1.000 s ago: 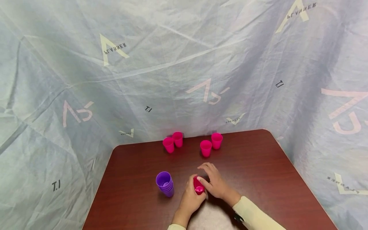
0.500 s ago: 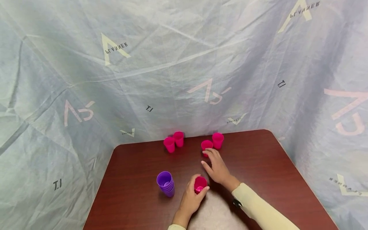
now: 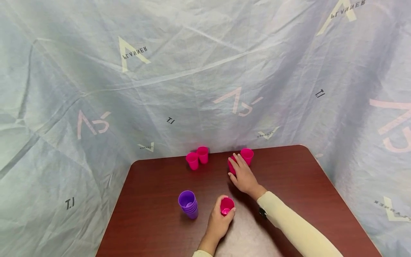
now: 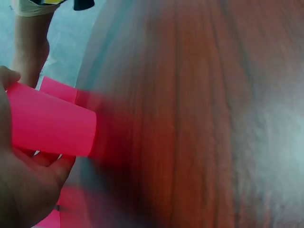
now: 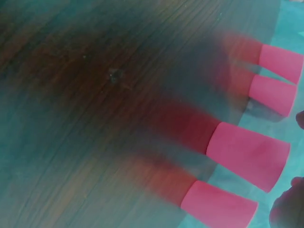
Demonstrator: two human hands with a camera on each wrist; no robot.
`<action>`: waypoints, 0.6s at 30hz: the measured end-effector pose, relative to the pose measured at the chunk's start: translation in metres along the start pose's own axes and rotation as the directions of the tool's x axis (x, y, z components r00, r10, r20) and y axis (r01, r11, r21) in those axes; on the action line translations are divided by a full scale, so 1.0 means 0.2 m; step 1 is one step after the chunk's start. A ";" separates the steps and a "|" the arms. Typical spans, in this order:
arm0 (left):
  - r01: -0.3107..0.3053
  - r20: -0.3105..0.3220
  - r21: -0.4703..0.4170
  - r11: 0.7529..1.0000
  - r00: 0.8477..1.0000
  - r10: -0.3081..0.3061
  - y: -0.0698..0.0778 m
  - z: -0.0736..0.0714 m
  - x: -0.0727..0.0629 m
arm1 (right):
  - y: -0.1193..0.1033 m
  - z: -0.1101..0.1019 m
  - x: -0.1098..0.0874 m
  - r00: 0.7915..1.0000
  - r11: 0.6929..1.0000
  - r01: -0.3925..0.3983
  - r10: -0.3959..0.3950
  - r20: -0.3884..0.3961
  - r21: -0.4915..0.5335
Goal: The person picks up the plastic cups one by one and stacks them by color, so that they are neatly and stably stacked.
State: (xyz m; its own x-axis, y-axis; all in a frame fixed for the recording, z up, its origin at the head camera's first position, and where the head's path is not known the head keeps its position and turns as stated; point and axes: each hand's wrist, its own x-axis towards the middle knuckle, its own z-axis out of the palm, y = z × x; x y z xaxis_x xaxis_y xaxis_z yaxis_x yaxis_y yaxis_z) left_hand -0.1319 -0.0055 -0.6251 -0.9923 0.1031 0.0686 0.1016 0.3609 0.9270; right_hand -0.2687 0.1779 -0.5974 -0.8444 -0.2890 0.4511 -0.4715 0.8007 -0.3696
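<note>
My left hand (image 3: 219, 217) grips a pink cup (image 3: 227, 204) near the front of the table, its mouth facing up. In the left wrist view the fingers of that hand (image 4: 33, 185) curl around the cup (image 4: 54, 123). Farther forward, my right hand (image 3: 245, 176) reaches over another pink cup (image 3: 232, 167), its fingers spread and partly covering it. The right wrist view shows fingertips (image 5: 287, 204) at the right edge, close to the wide end of a pink cup (image 5: 249, 154). Beside it stands another pink cup (image 3: 247, 156).
A stack of purple cups (image 3: 187, 204) stands left of my left hand. Two pink cups, one nearer (image 3: 192, 161) and one farther (image 3: 202, 155), stand at the back edge. Printed grey cloth (image 3: 192, 78) hangs behind the brown table (image 3: 154, 178).
My right hand has left the cup in my left hand and moved forward to a cup at the back. The left hand's cup has turned more upright.
</note>
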 end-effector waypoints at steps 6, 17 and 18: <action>0.024 0.001 -0.025 0.999 1.000 -0.024 0.00 0.00 0.00 | 0.01 0.04 0.03 0.998 0.995 0.002 0.005 0.064 -0.104; 0.023 0.007 -0.032 0.999 1.000 -0.022 -0.02 0.00 0.00 | 0.03 0.12 0.03 0.995 0.990 -0.051 0.062 0.084 -0.129; 0.027 0.006 -0.035 0.999 1.000 -0.027 -0.01 0.00 0.00 | 0.03 0.12 0.04 0.996 0.991 -0.046 0.054 0.068 -0.125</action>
State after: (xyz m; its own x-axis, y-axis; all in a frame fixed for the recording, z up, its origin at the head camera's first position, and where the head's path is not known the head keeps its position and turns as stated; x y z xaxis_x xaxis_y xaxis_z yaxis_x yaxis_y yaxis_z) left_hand -0.1326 -0.0069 -0.6274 -0.9942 0.0993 0.0415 0.0723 0.3306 0.9410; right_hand -0.2845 0.1684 -0.6162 -0.8843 -0.2802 0.3736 -0.3970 0.8724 -0.2853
